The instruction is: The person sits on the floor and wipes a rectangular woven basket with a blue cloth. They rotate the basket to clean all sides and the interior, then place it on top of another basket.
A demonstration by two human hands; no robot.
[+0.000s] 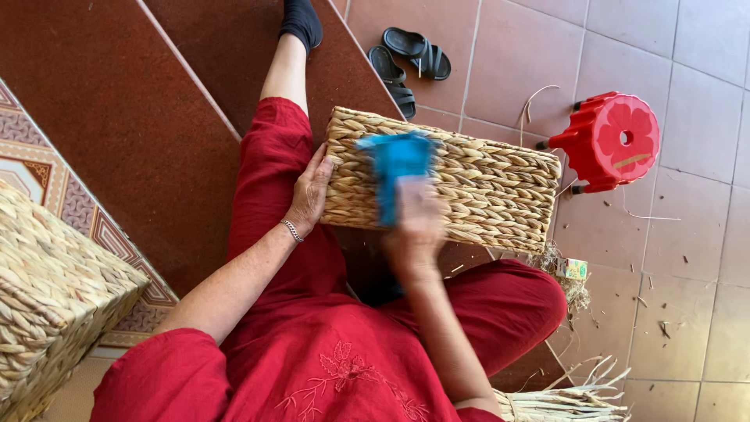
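A woven straw basket [484, 187] lies on its side across my lap, its plaited wall facing up. My left hand [310, 190] rests flat against the basket's left end and steadies it; a thin bracelet circles that wrist. My right hand [416, 227] is blurred by motion over the middle of the basket and grips a blue brush-like tool [397, 168] that lies against the weave. I sit in red clothes, one leg stretched out with a black sock [301, 19].
A second woven basket [55, 289] stands at the left on a patterned mat. A red plastic stool [613, 141] lies tipped on the tiled floor at right. Black sandals [406, 59] sit at top. Straw strands [570, 398] and scraps lie at lower right.
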